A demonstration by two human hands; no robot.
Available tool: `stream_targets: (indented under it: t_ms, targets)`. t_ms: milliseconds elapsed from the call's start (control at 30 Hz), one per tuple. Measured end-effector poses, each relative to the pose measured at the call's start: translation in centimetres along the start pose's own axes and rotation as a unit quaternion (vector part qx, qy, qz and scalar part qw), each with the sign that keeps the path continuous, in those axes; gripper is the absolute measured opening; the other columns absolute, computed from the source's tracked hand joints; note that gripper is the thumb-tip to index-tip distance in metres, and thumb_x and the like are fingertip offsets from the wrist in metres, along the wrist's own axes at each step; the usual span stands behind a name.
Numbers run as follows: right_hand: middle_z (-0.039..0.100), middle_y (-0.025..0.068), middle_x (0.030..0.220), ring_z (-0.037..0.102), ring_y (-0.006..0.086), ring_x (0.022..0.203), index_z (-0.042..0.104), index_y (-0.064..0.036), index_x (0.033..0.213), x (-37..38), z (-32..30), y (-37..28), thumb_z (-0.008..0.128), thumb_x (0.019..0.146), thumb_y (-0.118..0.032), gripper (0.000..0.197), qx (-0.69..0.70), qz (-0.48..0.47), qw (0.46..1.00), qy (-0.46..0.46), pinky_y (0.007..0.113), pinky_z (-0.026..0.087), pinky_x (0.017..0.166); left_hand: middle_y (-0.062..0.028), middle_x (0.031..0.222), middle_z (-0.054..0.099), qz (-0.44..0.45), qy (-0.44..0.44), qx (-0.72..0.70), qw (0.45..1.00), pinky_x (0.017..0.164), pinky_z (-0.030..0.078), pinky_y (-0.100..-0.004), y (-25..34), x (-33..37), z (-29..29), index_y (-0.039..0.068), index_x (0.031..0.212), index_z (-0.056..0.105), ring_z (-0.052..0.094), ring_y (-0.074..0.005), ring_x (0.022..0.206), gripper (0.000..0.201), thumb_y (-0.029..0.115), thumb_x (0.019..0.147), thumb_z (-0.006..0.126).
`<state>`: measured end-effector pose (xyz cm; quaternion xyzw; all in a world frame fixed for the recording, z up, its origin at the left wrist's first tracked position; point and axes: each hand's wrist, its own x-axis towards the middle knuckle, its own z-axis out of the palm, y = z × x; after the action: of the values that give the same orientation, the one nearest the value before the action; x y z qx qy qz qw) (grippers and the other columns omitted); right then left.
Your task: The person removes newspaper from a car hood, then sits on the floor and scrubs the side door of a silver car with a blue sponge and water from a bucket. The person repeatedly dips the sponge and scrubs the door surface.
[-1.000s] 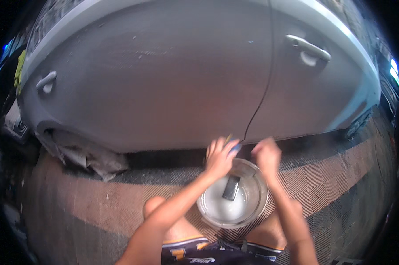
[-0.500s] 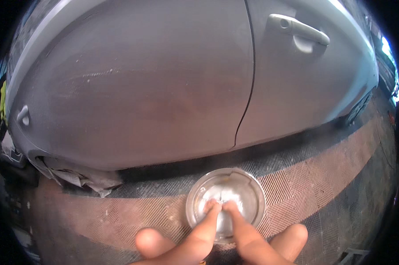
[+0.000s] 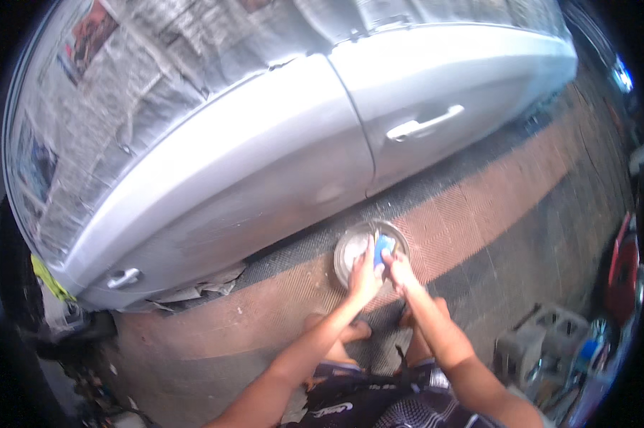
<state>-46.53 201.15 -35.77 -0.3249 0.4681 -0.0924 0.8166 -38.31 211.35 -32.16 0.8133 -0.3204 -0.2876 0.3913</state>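
Observation:
In front of me a round metal basin (image 3: 342, 265) sits on the ribbed floor mat, close beside the car. Over it my hands come together around a small blue block (image 3: 383, 250), which looks like a sanding block or sponge. The fingers of my left hand (image 3: 365, 273) lie along its left side. On its right side my right hand (image 3: 400, 268) grips it, fingers bent. A pale patch shows in the basin left of the block; I cannot make out what it is.
A grey car door (image 3: 300, 171) stands across the far side, its windows covered with masking paper (image 3: 172, 64). Concrete blocks (image 3: 522, 349) stand at the lower right, with a red object (image 3: 624, 267) behind them. A lime-green cloth-like piece (image 3: 49, 277) hangs at the far left.
My view has risen and drawn back, showing more of the car and floor. My hands, earlier down inside the basin, are now raised above it with the blue block in view.

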Motion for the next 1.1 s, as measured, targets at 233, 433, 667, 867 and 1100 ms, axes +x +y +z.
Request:
stream_targets:
  t_ms: [233, 433, 667, 867, 1100]
  targets:
    - [0.069, 0.0053, 0.121, 0.067, 0.0174, 0.109, 0.058, -0.0038, 0.139, -13.1, 5.6, -9.3, 0.066, 0.106, -0.025, 0.040, 0.138, -0.068, 0.980, -0.128, 0.038, 0.056, 0.098, -0.0280, 0.149, 0.057, 0.085, -0.096, -0.218, 0.967, 0.113, 0.047, -0.0448, 7.2, -2.5, -10.9, 0.006, 0.165, 0.031, 0.061, -0.0378, 0.133, 0.091, 0.016, 0.090, 0.081]
    - [0.070, 0.0048, 0.117, 0.068, 0.0159, 0.104, 0.061, -0.0043, 0.130, -15.9, 8.9, -10.1, 0.057, 0.111, -0.026, 0.029, 0.187, -0.078, 0.977, -0.066, 0.037, 0.057, 0.092, -0.0271, 0.146, 0.059, 0.152, -0.047, 0.133, 0.978, 0.107, 0.053, -0.0449, 16.8, -5.5, -15.4, 0.004, 0.161, 0.038, 0.063, -0.0423, 0.128, 0.075, 0.012, 0.096, 0.072]
    - [0.069, 0.0019, 0.111, 0.067, 0.0116, 0.098, 0.061, -0.0077, 0.126, -18.3, 14.9, -10.8, 0.055, 0.112, -0.023, 0.022, 0.228, -0.128, 0.965, -0.031, 0.030, 0.059, 0.082, -0.0219, 0.148, 0.059, 0.296, 0.041, 0.253, 0.920, 0.095, 0.060, -0.0457, 15.6, -5.0, -18.9, 0.011, 0.157, 0.048, 0.067, -0.0400, 0.123, 0.065, 0.010, 0.096, 0.069]
    - [0.068, 0.0013, 0.114, 0.066, 0.0096, 0.099, 0.062, -0.0090, 0.126, -16.8, 18.6, -7.4, 0.062, 0.109, -0.026, 0.024, 0.254, -0.155, 0.954, 0.017, 0.027, 0.056, 0.080, -0.0231, 0.146, 0.061, 0.382, 0.050, 0.245, 0.890, 0.089, 0.062, -0.0429, 12.3, -4.0, -22.7, 0.010, 0.150, 0.058, 0.072, -0.0384, 0.111, 0.058, 0.012, 0.094, 0.072]
    - [0.070, 0.0021, 0.092, 0.067, 0.0083, 0.085, 0.069, -0.0068, 0.105, -14.4, 30.8, -6.5, 0.071, 0.104, -0.030, 0.023, 0.288, -0.217, 0.927, 0.099, 0.023, 0.052, 0.074, -0.0299, 0.148, 0.056, 0.407, -0.051, 0.278, 0.869, 0.088, 0.061, -0.0445, 7.9, -0.2, -32.0, 0.001, 0.148, 0.055, 0.071, -0.0390, 0.109, 0.062, 0.009, 0.090, 0.073]
